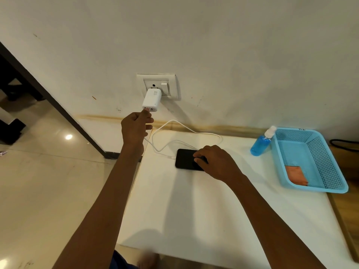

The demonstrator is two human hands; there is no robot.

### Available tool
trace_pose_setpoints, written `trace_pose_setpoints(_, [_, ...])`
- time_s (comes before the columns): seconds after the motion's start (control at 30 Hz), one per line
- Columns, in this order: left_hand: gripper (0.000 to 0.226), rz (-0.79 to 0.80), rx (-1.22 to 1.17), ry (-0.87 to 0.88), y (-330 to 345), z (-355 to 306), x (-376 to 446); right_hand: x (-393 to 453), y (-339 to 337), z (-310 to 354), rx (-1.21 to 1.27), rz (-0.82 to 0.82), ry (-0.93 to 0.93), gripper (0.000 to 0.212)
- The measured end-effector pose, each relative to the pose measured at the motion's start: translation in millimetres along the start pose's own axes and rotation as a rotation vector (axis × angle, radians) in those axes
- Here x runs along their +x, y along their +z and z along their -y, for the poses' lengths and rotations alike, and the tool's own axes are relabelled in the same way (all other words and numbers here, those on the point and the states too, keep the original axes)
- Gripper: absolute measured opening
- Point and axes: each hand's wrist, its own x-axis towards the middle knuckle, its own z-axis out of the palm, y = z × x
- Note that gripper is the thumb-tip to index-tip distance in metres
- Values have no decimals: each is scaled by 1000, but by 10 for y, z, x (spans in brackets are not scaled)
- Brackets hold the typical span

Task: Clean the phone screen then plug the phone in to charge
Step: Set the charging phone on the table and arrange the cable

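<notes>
At the wall socket (157, 85), the white cable (186, 127) is pinched by the left hand (136, 125) against the charger (152, 100) (plugged in) — the phone (186, 159) is pressed flat under the right hand (215, 162).

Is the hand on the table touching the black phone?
Touching. The head view shows the right hand resting its fingertips directly on the phone screen.
</notes>
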Motion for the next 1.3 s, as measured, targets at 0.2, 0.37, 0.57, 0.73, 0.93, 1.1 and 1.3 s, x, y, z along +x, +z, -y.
trace_pose_setpoints(0.2, [30,14,5,-21,-12,-16,-1,3,8,3,-2,26,7,25])
trace_pose_setpoints(0.37, [39,18,0,-31,-17,-32,9,7,0,9,-10,35,11,25])
trace_pose_setpoints(0.57, [38,32,-15,-45,-18,-40,1,1,-6,2,-15,38,13,26])
trace_pose_setpoints(0.73, [38,70,25,-52,-45,-23,-30,8,-31,-51,-10,35,24,25])
trace_pose_setpoints(0.93, [44,-10,2,1,-110,162,-210,-14,-91,-107,8,19,50,23])
trace_pose_setpoints(1.1, [33,-9,50,52,-201,301,-345,-54,-126,-105,3,23,51,24])
trace_pose_setpoints(1.3, [25,-20,29,79,-223,287,-340,-83,-173,-128,-4,19,56,25])
